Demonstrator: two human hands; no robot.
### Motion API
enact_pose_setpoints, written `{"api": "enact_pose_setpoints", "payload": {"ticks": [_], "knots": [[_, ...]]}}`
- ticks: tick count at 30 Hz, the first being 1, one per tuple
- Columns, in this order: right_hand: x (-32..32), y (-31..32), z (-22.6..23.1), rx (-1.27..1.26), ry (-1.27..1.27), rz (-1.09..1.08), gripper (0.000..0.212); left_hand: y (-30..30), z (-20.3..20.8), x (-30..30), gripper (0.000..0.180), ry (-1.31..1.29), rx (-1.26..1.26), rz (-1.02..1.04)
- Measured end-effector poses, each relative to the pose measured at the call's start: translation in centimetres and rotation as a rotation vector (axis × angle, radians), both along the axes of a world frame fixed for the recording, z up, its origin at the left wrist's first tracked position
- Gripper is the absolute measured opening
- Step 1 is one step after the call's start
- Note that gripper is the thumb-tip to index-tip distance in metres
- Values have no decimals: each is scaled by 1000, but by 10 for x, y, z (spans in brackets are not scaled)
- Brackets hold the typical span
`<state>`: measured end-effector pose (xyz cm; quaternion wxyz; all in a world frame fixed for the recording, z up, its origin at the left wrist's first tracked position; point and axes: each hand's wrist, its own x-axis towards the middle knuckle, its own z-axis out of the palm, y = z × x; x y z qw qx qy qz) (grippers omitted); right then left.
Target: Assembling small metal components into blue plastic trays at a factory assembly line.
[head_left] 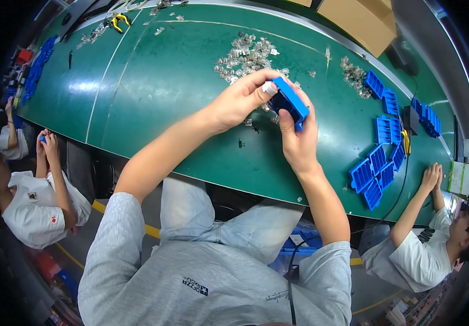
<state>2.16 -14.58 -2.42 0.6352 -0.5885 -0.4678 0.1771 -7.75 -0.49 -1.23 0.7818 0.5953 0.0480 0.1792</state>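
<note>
Above the green table I hold a small blue plastic case (291, 101), tilted, its dark inside partly showing. My right hand (300, 142) grips it from the right and below, thumb on the near edge and fingers behind. At its upper left end my left hand (240, 101) is closed, index finger along the top corner. Something small and whitish (269, 88) shows at my left thumb tip; whether it is a loose part or a thumb cover I cannot tell. Beyond my hands lies a heap of small clear-and-metal parts (248, 54). A small black piece (241, 143) rests nearer me.
Several blue open compartment cases (376, 157) lie at the right, beside a second heap of clear parts (355, 77). Yellow-handled pliers (119, 23) lie far left. A cardboard box (359, 22) stands beyond the far edge. Co-workers sit left (41, 201) and right (422, 244).
</note>
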Motion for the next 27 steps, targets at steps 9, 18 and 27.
{"api": "enact_pose_setpoints", "payload": {"ticks": [9, 18, 27], "knots": [[2, -4, -3, -3, -235, 0, 44, 1, -3, 0, 39, -175, 85, -19], [4, 15, -22, 58, 259, 284, 76, 68, 12, -26, 25, 138, 234, 585], [2, 1, -3, 57, 212, 203, 51, 3, 38, -58, 21, 133, 372, 554]]}}
